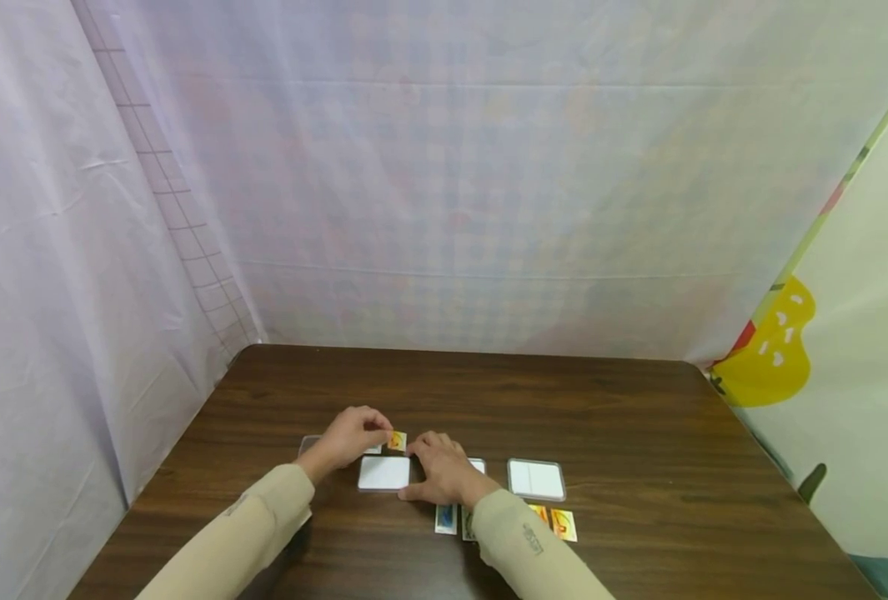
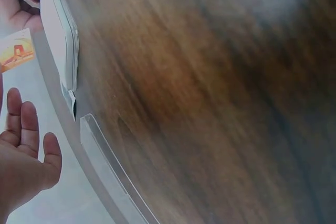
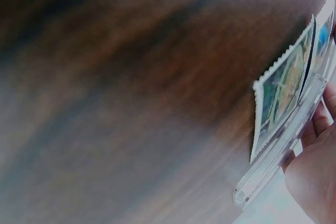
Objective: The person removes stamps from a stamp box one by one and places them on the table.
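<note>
In the head view my left hand [image 1: 353, 437] pinches a small orange-and-yellow stamp [image 1: 397, 441] above the far edge of a flat case with a white insert [image 1: 384, 472]. The same stamp [image 2: 17, 51] shows at the left of the left wrist view, its fingers partly out of frame. My right hand [image 1: 445, 468] holds the right end of that white case, thumb at the near corner and fingertips at the far one. A pale stamp [image 1: 373, 449] lies partly hidden by the left hand. In the right wrist view, a green perforated stamp [image 3: 283, 95] lies beside a clear case edge [image 3: 281, 156].
A second white case [image 1: 536, 479] lies to the right, and another [image 1: 477, 465] is mostly covered by the right hand. A blue stamp [image 1: 446, 519] and orange stamps [image 1: 564, 524] lie nearer. Clear plastic [image 1: 308, 444] sits behind the left wrist. White curtains border the wooden table [image 1: 639, 433].
</note>
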Demonstrator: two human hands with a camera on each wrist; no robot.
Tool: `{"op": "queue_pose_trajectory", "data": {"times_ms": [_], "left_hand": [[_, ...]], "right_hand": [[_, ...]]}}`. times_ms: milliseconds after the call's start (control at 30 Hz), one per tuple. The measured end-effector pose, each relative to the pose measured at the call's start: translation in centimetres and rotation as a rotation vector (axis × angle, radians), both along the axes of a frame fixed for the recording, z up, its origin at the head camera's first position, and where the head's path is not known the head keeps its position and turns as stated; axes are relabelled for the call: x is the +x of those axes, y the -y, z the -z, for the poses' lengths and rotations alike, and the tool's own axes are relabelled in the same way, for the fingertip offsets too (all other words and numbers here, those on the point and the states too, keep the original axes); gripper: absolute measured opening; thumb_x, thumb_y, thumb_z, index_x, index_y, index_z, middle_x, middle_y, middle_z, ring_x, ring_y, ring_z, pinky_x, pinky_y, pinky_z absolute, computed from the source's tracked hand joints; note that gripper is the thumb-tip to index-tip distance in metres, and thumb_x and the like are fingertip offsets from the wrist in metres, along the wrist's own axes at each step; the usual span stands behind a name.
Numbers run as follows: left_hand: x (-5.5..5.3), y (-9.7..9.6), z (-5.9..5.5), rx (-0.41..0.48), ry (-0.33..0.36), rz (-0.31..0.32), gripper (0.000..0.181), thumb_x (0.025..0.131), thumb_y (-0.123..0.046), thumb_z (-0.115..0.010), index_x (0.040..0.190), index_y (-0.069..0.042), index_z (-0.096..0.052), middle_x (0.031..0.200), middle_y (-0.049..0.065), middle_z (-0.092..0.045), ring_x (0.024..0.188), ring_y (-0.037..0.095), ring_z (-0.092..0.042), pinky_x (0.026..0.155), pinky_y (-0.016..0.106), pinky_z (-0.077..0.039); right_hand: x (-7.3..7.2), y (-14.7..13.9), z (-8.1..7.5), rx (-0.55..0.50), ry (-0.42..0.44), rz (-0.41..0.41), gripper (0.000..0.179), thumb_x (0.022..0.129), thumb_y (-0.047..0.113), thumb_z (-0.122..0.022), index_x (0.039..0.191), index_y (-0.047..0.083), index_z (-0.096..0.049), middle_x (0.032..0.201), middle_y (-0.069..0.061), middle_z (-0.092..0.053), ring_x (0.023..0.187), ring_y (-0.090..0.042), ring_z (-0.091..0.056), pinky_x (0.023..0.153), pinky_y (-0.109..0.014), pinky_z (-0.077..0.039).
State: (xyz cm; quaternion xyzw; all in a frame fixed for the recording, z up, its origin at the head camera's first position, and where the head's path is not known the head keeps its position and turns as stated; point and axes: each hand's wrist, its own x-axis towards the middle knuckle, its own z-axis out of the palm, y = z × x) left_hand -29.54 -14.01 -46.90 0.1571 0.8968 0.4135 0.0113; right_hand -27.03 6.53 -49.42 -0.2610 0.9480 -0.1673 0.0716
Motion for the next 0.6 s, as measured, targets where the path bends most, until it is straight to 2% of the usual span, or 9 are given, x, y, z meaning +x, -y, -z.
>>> {"op": "queue_pose_trajectory", "data": {"times_ms": [200,600], "left_hand": [[-0.53,-0.1,0.18,0.002,0.019,-0.029,0.008,0.087,-0.015,-0.075,0.083,-0.009,-0.072,0.09,-0.003,-0.063,0.085,0.014,-0.056,0.077,0.035,-0.047],[-0.72,-0.17,0.46,0.012,0.039,-0.052,0.007,0.087,-0.014,-0.075,0.085,-0.007,-0.073,0.088,-0.002,-0.065,0.084,0.015,-0.057,0.075,0.034,-0.048]], "right_hand": [[-0.06,0.0,0.08,0.003,0.007,0.003,0.066,0.082,0.055,-0.074,0.133,0.016,-0.057,0.136,-0.005,-0.048,0.129,-0.027,-0.042,0.11,-0.048,-0.031],[0.04,0.02,-0.04,0.011,0.005,0.003,0.065,0.083,0.055,-0.074,0.133,0.017,-0.057,0.135,-0.004,-0.049,0.127,-0.026,-0.043,0.108,-0.047,-0.032]]}}
